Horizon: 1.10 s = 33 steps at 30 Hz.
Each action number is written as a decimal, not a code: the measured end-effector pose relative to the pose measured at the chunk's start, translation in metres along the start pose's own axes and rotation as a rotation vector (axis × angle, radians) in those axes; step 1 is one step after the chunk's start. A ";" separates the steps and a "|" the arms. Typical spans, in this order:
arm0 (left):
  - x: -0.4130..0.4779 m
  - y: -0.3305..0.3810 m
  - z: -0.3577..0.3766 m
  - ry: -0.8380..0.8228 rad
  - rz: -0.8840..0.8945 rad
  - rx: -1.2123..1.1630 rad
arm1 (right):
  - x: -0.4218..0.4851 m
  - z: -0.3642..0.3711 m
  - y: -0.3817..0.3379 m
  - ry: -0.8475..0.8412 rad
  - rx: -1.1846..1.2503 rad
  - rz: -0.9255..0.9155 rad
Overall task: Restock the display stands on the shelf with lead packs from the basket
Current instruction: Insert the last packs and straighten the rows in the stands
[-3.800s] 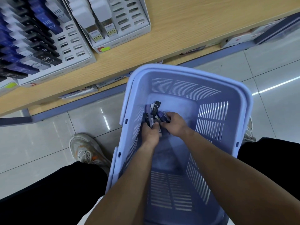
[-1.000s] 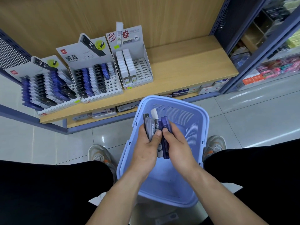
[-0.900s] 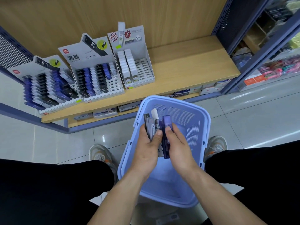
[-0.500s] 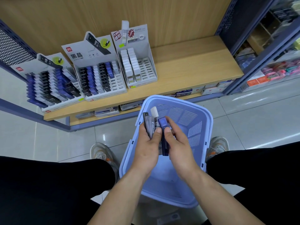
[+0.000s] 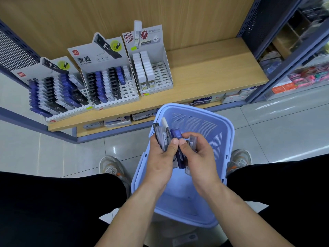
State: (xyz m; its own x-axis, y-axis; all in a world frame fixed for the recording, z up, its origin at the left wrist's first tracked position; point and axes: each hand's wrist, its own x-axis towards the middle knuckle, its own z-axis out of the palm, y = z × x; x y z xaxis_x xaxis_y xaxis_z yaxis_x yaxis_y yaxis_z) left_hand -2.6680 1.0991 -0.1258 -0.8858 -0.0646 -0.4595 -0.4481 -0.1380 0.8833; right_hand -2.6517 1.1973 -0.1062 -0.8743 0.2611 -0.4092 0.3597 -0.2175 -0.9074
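Relative to the view half a second earlier, the right hand had drawn slightly away from the left hand, and a translucent grey pack had separated from the bundle and stood between the right fingers, where previously only the dark blue pack was pinched at the thumbs. This suggests that the packs were being sorted by type before placement, with no pack yet carried to the shelf. The left hand was closed around several lead packs, grey and white-capped, fanned upright above the lilac basket; the right hand was closed on the grey pack and shared the blue one. The packs were slim, flat, rectangular cases. The three display stands, left, middle and right, showed empty slots on their right-hand columns.
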 end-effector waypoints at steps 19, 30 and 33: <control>0.005 0.013 -0.008 -0.046 0.017 -0.197 | 0.015 -0.002 -0.005 -0.103 0.032 0.102; 0.010 0.037 -0.016 -0.093 -0.026 -0.279 | 0.013 0.005 -0.026 -0.238 0.214 0.240; 0.010 0.046 -0.017 -0.081 0.001 -0.254 | 0.014 0.002 -0.034 -0.258 0.252 0.337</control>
State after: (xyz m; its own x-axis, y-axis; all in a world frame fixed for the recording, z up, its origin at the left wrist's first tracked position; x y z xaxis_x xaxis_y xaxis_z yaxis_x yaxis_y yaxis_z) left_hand -2.6955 1.0752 -0.0911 -0.8976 0.0130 -0.4406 -0.4116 -0.3827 0.8271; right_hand -2.6766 1.2059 -0.0808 -0.7868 -0.0971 -0.6095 0.5737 -0.4791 -0.6643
